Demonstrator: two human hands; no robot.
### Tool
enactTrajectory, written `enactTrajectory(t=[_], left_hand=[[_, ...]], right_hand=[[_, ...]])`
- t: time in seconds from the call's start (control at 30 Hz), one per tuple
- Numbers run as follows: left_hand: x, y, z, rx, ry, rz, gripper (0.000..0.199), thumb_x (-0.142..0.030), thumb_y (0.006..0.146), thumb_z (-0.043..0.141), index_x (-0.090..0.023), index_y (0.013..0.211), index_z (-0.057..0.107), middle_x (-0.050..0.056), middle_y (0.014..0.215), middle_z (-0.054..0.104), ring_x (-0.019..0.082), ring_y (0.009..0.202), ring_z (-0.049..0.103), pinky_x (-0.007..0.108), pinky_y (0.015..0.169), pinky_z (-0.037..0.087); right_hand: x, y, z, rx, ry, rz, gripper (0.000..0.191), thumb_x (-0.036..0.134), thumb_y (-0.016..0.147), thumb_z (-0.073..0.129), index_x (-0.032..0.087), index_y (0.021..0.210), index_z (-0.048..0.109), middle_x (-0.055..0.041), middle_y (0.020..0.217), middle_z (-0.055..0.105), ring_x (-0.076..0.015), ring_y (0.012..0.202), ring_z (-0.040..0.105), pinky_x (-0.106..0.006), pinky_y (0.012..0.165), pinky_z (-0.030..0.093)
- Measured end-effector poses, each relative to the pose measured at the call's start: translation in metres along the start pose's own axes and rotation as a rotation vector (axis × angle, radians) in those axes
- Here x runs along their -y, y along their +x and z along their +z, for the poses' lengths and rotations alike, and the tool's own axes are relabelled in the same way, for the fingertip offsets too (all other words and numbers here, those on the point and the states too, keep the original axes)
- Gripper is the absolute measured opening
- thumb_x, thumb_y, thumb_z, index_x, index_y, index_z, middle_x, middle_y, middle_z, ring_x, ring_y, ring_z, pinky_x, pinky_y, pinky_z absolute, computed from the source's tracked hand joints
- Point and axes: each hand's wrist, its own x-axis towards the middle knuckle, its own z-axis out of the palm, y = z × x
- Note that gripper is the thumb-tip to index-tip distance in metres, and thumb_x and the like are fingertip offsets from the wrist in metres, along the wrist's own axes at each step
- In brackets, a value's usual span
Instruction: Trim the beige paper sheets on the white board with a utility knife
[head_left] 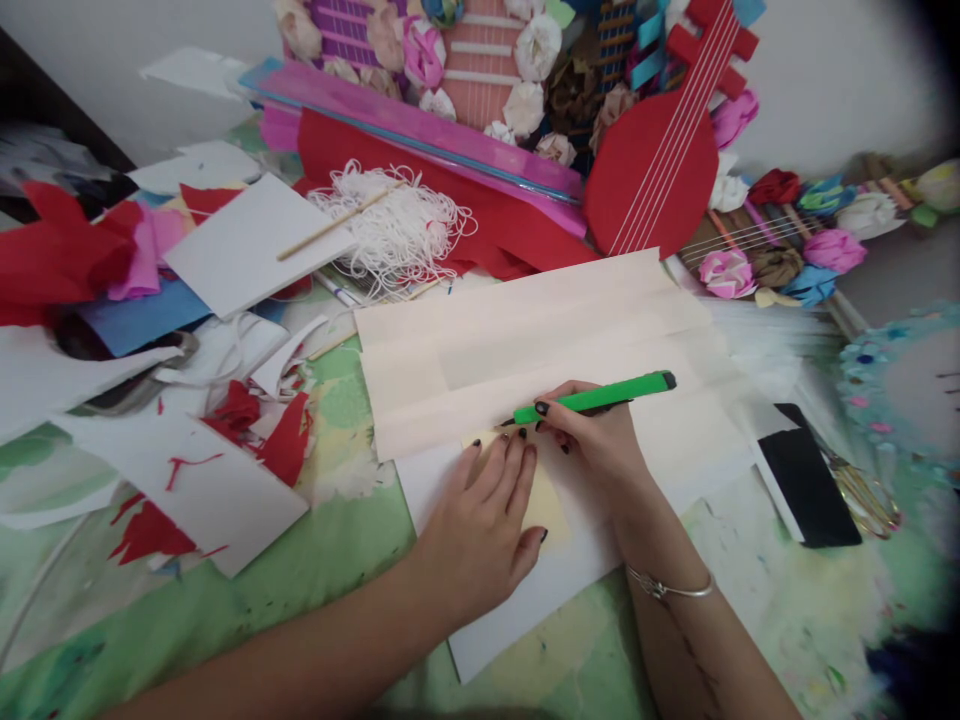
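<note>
We saw right hand (600, 435) closed around green utility knife (600, 393), tip near yellow card (551, 505); left hand (480, 540), fingers extended, gripping nothing, lay across card on white board (495, 640), presumably bracing it.

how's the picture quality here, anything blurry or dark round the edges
In the head view, lighting looks soft, without harsh glare; mid-frame in the head view, the green-handled tool and left hand read fairly clearly; at the head view's right edge, the blue-trimmed disc looks smeared, and the upper right corner darkens.
</note>
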Motion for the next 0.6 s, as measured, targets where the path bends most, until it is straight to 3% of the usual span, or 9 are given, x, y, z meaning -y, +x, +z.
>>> enactTrajectory(t=[0.6], left_hand=[[0.0009, -0.0006, -0.0003, 0.001, -0.009, 0.006, 0.061, -0.044, 0.097, 0.04, -0.002, 0.141, 0.046, 0.017, 0.146, 0.048, 0.032, 0.133, 0.046, 0.046, 0.11, 0.025]], right_hand=[[0.0005, -0.0004, -0.0002, -0.017, 0.019, -0.021, 0.015, 0.028, 0.072, 0.077, 0.017, 0.07, 0.066, 0.0019, 0.052, 0.061, -0.008, 0.046, 0.048, -0.021, 0.044, 0.034]])
